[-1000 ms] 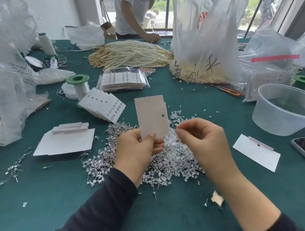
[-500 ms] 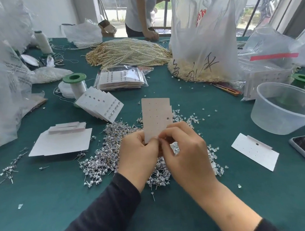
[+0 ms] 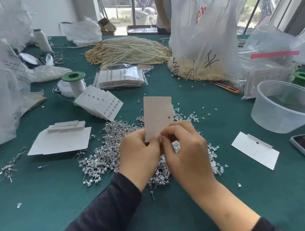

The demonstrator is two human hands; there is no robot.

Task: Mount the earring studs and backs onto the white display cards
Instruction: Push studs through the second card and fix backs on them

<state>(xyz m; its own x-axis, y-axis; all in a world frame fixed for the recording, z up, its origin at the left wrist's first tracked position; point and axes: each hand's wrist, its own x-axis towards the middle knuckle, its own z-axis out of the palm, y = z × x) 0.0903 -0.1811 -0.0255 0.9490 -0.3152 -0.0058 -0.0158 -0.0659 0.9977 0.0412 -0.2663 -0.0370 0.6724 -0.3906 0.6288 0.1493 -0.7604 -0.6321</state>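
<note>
Nearest to us, our left hand (image 3: pixel 139 153) and right hand (image 3: pixel 184 149) meet over the green tabletop (image 3: pixel 46 213), fingers (image 3: pixel 167 132) of both closed together at the bottom edge of an upright white display card (image 3: pixel 157 116). The left fingers pinch the card's lower left corner; the right fingers are curled tight against the card beside them, and we cannot tell whether they hold a stud or a back, since whatever is there is hidden between the tips. The card's punched holes above the fingers look unfilled, so we judge the mounting on it is barely begun. Directly under and around the fingers lies the heap of earring studs (image 3: pixel 104 154), with the clear earring backs (image 3: pixel 212 158) spread just to the right of the right hand. The risks start here: a tiny piece could slip from the fingers and vanish into the heap below, a post pushed at an angle could miss its hole and crease or tear the thin card, and pressing near the bottom edge with only a corner pinch could bend the card. A sleeve dragging through the heap could scatter studs off toward the loose ones left of the hands. Right of the fingers a spare card (image 3: pixel 255 149) lies flat; further left, blank cards (image 3: pixel 59 141) are stacked. Beyond the fingers, filled cards (image 3: pixel 100 104) fan out, well clear of the hands.
</note>
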